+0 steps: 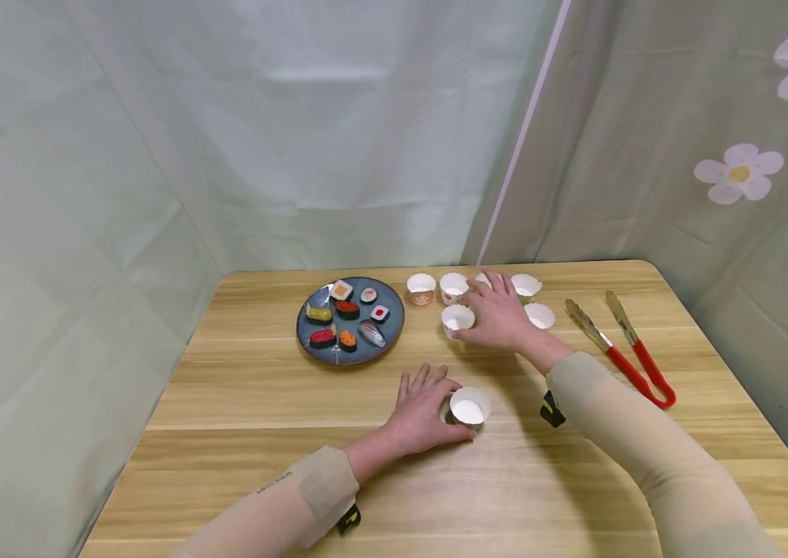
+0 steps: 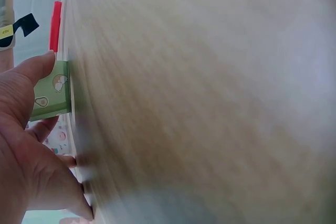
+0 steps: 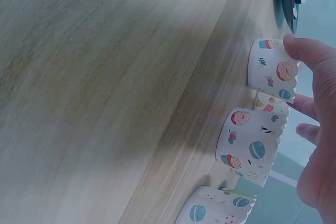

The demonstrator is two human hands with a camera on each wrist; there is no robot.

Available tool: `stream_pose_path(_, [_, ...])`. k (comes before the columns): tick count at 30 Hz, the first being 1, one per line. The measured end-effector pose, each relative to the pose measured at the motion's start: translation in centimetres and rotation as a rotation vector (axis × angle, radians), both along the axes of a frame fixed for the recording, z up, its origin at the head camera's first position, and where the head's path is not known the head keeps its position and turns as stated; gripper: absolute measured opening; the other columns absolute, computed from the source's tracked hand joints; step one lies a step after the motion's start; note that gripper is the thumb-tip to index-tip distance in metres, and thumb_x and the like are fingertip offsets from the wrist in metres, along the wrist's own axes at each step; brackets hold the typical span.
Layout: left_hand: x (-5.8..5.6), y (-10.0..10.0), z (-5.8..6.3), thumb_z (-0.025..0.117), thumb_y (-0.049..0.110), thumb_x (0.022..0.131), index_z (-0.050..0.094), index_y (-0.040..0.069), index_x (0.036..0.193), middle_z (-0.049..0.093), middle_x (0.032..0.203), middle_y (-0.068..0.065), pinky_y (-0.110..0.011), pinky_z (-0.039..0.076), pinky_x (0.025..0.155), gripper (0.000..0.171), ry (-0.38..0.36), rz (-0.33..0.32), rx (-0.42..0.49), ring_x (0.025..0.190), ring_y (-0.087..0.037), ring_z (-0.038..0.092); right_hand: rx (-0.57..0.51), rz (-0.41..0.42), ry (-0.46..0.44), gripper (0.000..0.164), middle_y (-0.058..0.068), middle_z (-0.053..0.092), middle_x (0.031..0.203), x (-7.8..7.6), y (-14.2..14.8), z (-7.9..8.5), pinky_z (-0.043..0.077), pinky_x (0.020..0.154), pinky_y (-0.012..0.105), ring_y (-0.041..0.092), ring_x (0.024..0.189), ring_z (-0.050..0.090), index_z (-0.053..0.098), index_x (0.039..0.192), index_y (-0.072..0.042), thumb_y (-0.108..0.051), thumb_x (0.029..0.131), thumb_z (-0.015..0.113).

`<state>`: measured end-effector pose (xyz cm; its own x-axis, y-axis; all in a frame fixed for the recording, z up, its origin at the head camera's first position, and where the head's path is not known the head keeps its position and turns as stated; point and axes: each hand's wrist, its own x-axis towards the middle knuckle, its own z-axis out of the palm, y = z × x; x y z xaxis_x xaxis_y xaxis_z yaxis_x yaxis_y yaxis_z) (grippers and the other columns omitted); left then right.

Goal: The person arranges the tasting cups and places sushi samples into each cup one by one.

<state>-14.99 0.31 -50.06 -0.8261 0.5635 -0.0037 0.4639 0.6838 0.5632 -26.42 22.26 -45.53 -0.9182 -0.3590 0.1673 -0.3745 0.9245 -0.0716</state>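
In the head view my left hand (image 1: 424, 415) has its thumb and fingers around a paper baking cup (image 1: 469, 408) on the table. The left wrist view shows this cup's green side (image 2: 51, 92) with small printed pictures. Farther back, my right hand (image 1: 501, 316) grips a white paper baking cup (image 1: 457, 319) near its rim. The right wrist view shows the thumb on one side of that printed cup (image 3: 272, 71) and a finger on the other. More cups stand around the right hand, among them a white printed one (image 3: 252, 142) beside it; the hand partly hides some.
A blue plate (image 1: 310, 345) of sushi pieces stands at the back left. Tongs with red handles (image 1: 634, 372) lie spread on the right. Two paper cups (image 1: 421, 288) (image 1: 525, 287) stand in the back row. Curtains hang behind the wooden table (image 1: 240, 387).
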Motion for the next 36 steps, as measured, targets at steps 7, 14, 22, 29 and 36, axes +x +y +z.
stream_pose_path(7, [0.0,0.0,0.0,0.087,0.057,0.075,0.063,0.021,0.127,0.040,0.159,-0.014,-0.069,0.006,0.119,0.068,0.004,-0.001,0.001,0.152,-0.041,0.020,-0.004,0.004,-0.006,0.073,0.015,0.043,0.156,0.3,0.1,0.0,0.001,0.123,0.062,0.041,0.154,0.010,0.067,0.131,-0.016,-0.068,0.081,0.073])
stream_pose_path(14, [0.1,0.0,0.0,0.087,0.057,0.075,0.063,0.021,0.126,0.040,0.159,-0.014,-0.070,0.006,0.119,0.067,0.008,-0.004,0.001,0.152,-0.042,0.020,-0.032,0.018,0.014,0.076,0.016,0.041,0.157,1.0,0.4,0.7,-0.002,0.123,0.061,0.042,0.154,0.011,0.065,0.132,-0.013,-0.069,0.081,0.074])
stream_pose_path(22, [0.0,0.0,0.0,0.087,0.057,0.075,0.063,0.021,0.126,0.039,0.160,-0.014,-0.069,0.005,0.119,0.067,0.002,0.000,-0.006,0.152,-0.041,0.019,-0.073,0.051,0.067,0.077,0.016,0.043,0.156,2.0,1.0,1.5,-0.003,0.123,0.059,0.041,0.153,0.012,0.064,0.136,-0.011,-0.062,0.080,0.079])
stream_pose_path(29, [0.0,0.0,-0.1,0.088,0.056,0.074,0.064,0.022,0.124,0.040,0.160,-0.014,-0.069,0.006,0.119,0.065,0.004,-0.002,0.005,0.152,-0.042,0.020,-0.114,0.122,0.121,0.075,0.018,0.045,0.154,3.7,1.6,1.9,0.002,0.123,0.062,0.041,0.154,0.011,0.061,0.139,-0.010,-0.053,0.081,0.081])
stream_pose_path(36, [0.0,0.0,-0.1,0.088,0.056,0.074,0.064,0.022,0.125,0.041,0.159,-0.014,-0.070,0.006,0.119,0.065,0.018,-0.004,0.006,0.152,-0.042,0.020,-0.109,0.156,0.159,0.073,0.014,0.044,0.157,6.3,2.3,2.5,0.004,0.124,0.060,0.038,0.154,0.013,0.059,0.143,-0.015,-0.055,0.085,0.075])
